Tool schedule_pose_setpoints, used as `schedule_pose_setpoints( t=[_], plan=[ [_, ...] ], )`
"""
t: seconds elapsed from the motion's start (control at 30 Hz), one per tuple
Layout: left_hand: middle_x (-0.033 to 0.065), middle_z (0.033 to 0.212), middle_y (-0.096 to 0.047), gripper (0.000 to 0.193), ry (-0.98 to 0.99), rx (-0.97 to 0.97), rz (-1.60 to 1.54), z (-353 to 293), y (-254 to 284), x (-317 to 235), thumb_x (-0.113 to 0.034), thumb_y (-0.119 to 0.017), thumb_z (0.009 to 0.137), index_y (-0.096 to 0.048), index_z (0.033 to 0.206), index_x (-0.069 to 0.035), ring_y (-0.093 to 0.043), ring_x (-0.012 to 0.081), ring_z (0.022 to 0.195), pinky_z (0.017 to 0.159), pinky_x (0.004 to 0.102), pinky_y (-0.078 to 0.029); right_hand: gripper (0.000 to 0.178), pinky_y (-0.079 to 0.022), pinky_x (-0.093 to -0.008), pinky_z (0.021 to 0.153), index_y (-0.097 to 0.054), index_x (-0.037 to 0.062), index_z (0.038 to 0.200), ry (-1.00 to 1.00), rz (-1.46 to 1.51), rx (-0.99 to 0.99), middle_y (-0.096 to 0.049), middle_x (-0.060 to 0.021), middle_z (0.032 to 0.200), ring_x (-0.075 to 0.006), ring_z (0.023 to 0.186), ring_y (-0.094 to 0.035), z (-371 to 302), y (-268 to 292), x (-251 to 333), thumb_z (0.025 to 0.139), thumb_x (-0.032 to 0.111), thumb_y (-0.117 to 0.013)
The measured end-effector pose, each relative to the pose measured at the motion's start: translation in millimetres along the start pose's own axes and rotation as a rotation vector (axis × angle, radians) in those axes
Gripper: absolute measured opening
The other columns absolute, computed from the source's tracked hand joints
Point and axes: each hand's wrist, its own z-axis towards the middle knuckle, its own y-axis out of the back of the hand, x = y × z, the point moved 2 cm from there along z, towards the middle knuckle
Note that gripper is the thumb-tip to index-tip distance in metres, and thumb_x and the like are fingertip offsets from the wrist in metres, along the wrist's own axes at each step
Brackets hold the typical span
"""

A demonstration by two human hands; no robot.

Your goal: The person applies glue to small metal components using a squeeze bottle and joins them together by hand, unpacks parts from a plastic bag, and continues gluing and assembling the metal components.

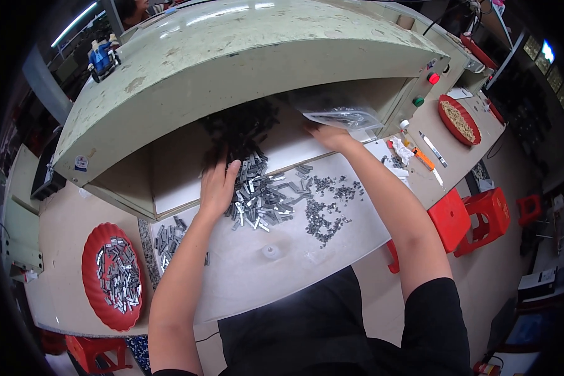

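Person at a pale green, open-fronted cabinet [250, 66] that spans the upper half of the frame, seen from above. The left hand [215, 188], at centre left, lies along the left edge of a heap of small grey and silver metal pieces [257, 203]; its fingers are extended and its thumb stands apart from them. The heap occupies the centre of the frame, spread over the white worktop [250, 282] below and running up into the cabinet's shadow. The right hand [329, 136], at upper centre right, reaches inside the opening just beside a clear plastic bag [351, 118]; its fingertips are hidden in shadow, and I cannot tell whether they are spread or pinching something. Right of the heap lie scattered small dark bits [323, 220]. At lower left, a red scalloped dish [89, 269] holds more metal pieces. At upper right are an orange cutter [423, 158] and a red bowl [475, 136] of tan pieces [459, 120]. Red stools [450, 220] stand below, at centre right.
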Motion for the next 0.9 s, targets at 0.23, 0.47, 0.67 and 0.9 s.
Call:
schedule_pose_setpoints(
  t=[0.23, 0.47, 0.67, 0.9],
  plan=[
    [0.0232, 0.127, -0.034, 0.054, -0.002, 0.002, -0.006, 4.8, -4.3, -9.3, -0.041, -0.033, 0.088, -0.032, 0.129, -0.005, -0.032, 0.0370, 0.117, 0.099, 0.0398, -0.023, 0.056, -0.024, -0.0313, 0.101, -0.033, 0.0143, 0.129, 0.144, 0.119, -0.070, -0.032, -0.0068, 0.134, -0.0237, 0.120, -0.034, 47.5, 45.2, -95.5, 0.086, 0.049, -0.033],
    [0.0236, 0.127, -0.033, 0.054, 0.001, -0.011, 0.019, 3.9, -3.7, -3.3, -0.041, -0.035, 0.088, -0.032, 0.129, -0.006, -0.030, 0.0373, 0.118, 0.099, 0.0402, -0.022, 0.052, -0.024, -0.0341, 0.101, -0.041, 0.0112, 0.124, 0.126, -0.136, -0.079, -0.038, -0.0135, 0.129, -0.0275, 0.120, -0.033, 37.1, 60.3, -59.6, 0.087, 0.046, -0.033],
    [0.0228, 0.132, -0.028, 0.058, 0.016, 0.038, 0.038, -0.3, 3.3, -2.8, -0.044, -0.033, 0.087, -0.026, 0.132, -0.007, -0.024, 0.0365, 0.122, 0.101, 0.0399, -0.019, 0.051, -0.020, -0.0352, 0.104, -0.030, 0.0094, 0.130, 0.112, -0.355, 0.097, -0.029, -0.0113, 0.134, -0.0252, 0.123, -0.029, 3.2, 11.3, -47.2, 0.087, 0.037, -0.032],
    [0.0211, 0.134, -0.024, 0.061, 0.077, 0.093, -0.164, 8.8, 4.2, 2.6, -0.048, -0.030, 0.087, -0.024, 0.132, -0.008, -0.021, 0.0351, 0.125, 0.102, 0.0398, -0.016, 0.027, -0.040, -0.0397, 0.087, -0.056, 0.0045, 0.100, 0.235, -0.342, -0.261, -0.055, -0.0165, 0.105, -0.0308, 0.099, -0.051, -12.1, -7.8, -36.6, 0.080, 0.017, -0.045]
  ],
)
